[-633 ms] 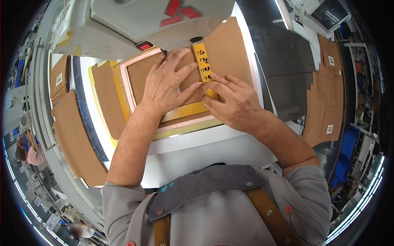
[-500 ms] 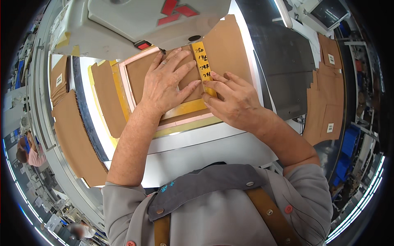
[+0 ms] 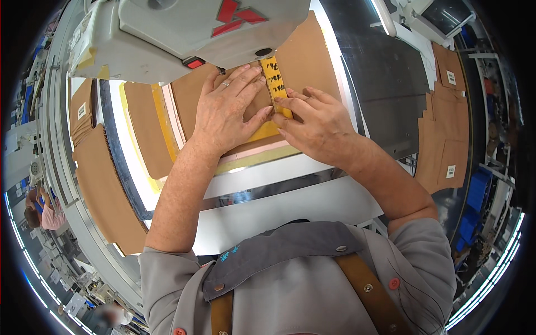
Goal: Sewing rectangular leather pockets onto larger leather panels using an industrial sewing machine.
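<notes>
My left hand (image 3: 228,106) lies with fingers spread over a brown fabric panel (image 3: 187,106), pressing it flat inside a sewing template with yellow and pink edges (image 3: 262,146). A ring is on one finger. My right hand (image 3: 319,125) rests at a yellow strip (image 3: 273,78) with handwritten marks. Its fingers are bent and a little apart, with fingertips on the strip and the thumb near its lower end. The machine head (image 3: 195,33), grey with a red emblem, hangs over the far part of the template and hides it.
Stacked brown panels (image 3: 106,190) lie on the left side, and more brown panels (image 3: 446,134) with white labels on the right. A dark metal plate (image 3: 385,95) borders the white work surface. Blue bins (image 3: 474,195) stand at far right; another person (image 3: 47,209) is at far left.
The template and fabric have slid away from me, farther under the machine head. A shiny metal strip now shows along the near side. My right hand has shifted slightly forward; my left stays nearly in place.
</notes>
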`<act>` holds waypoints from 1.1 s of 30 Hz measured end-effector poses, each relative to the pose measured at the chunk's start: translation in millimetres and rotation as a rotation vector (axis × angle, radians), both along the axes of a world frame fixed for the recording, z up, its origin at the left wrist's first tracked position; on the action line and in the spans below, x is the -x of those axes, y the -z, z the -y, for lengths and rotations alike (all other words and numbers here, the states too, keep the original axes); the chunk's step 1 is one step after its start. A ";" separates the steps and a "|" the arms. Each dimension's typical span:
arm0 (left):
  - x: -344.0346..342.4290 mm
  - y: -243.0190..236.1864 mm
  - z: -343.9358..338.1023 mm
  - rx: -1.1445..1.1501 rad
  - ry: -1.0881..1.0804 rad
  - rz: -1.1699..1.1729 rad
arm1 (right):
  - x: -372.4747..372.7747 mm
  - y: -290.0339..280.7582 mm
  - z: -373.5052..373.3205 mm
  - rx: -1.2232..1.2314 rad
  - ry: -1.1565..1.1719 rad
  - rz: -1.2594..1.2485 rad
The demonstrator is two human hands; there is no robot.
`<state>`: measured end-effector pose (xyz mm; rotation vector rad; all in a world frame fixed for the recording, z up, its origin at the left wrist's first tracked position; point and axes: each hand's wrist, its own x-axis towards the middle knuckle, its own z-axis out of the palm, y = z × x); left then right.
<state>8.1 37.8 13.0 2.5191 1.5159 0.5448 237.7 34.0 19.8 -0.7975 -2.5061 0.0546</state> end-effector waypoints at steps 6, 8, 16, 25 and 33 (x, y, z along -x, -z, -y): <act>0.2 0.5 0.3 -0.033 -0.007 -0.084 | 2.1 0.4 -10.0 0.012 -0.001 -0.003; 0.2 -0.2 1.7 -0.042 -0.001 -0.091 | 3.1 0.3 -13.7 0.009 -0.001 -0.011; 2.5 0.4 7.9 -0.042 0.043 -0.060 | 6.6 1.3 -25.2 -0.007 0.010 -0.012; 5.7 4.6 -3.9 -0.019 0.048 0.068 | 7.8 9.4 -40.1 0.052 0.011 -0.056; 3.3 2.7 -5.8 -0.015 -0.005 -0.090 | 3.8 12.3 -52.2 0.102 0.007 -0.079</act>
